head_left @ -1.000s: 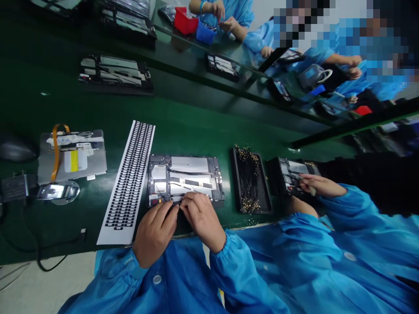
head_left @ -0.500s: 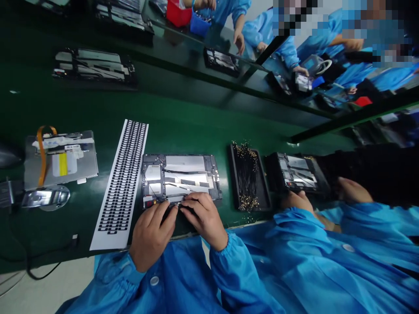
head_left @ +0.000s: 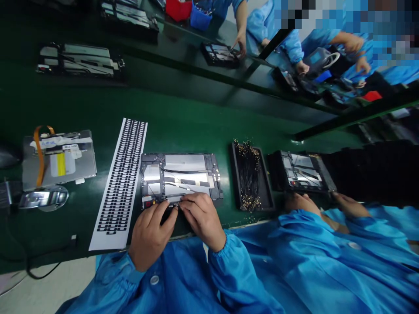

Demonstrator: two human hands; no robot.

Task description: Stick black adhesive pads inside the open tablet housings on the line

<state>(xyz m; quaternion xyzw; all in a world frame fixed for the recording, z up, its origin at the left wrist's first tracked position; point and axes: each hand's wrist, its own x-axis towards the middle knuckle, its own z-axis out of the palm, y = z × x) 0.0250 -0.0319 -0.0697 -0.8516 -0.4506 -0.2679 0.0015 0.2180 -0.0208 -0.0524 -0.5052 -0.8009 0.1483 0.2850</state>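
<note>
An opened tablet [head_left: 186, 163] lies face down before me, its silver battery plates, thin black cables and black frame exposed. At its near long edge my left hand [head_left: 151, 235] is closed, with thumb and fingertips bent close together by the rim. Just to the right, my right hand [head_left: 203, 218] pinches at the same edge, its fingertips almost meeting the left ones. Whatever small part lies between the fingertips is hidden. Under the tablet's left side runs a white sheet of black adhesive pieces [head_left: 119, 179].
Right of the tablet stands a black tray [head_left: 270, 198] of thin cables with gold ends. Beyond it, a co-worker's hands [head_left: 303, 203] touch another opened tablet [head_left: 303, 170]. On the left lies a silver panel [head_left: 62, 161] with an orange ribbon. More tablets [head_left: 80, 61] sit on the raised shelf.
My hands stay at the tablet's near edge with hardly any movement. The neighbour's right hand has come to their tablet. Across the shelf, a hand has reached down onto a tablet.
</note>
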